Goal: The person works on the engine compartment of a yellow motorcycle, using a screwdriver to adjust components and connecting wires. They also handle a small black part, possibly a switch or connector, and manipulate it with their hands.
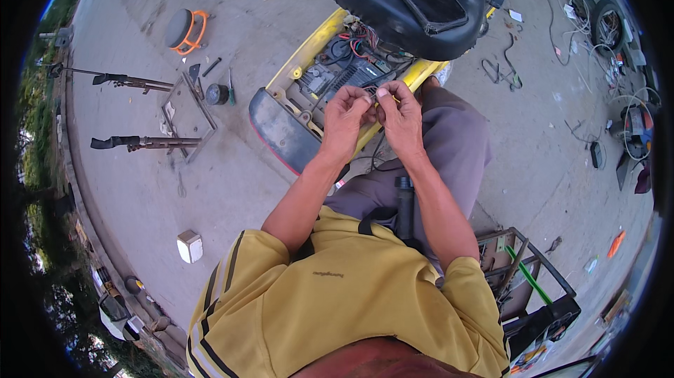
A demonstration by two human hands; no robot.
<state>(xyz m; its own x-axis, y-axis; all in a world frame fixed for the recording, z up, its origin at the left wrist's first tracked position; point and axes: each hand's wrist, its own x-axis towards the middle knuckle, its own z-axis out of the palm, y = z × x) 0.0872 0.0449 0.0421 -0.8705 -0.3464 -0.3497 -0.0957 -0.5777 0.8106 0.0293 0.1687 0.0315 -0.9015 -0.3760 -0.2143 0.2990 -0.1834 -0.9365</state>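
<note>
My left hand (347,109) and my right hand (398,109) meet over the open body of a yellow scooter (303,46), fingertips pinched together on what looks like a thin wire (373,94). The held piece is small and mostly covered by the fingers. Beneath and beyond the hands lie a finned black controller (363,73), a grey metal unit (317,78) and a bundle of coloured wires (360,45). The black seat (405,4) stands tipped up at the far side. Nearest my left hand is the scooter's dark rear panel (284,127).
A stool with an orange frame (196,33), a roll of black tape (217,94), a screwdriver (230,88) and a metal frame (208,138) are on the ground at left. A tool rack (542,262) stands near my right side. Cables and a tyre (607,25) lie at far right.
</note>
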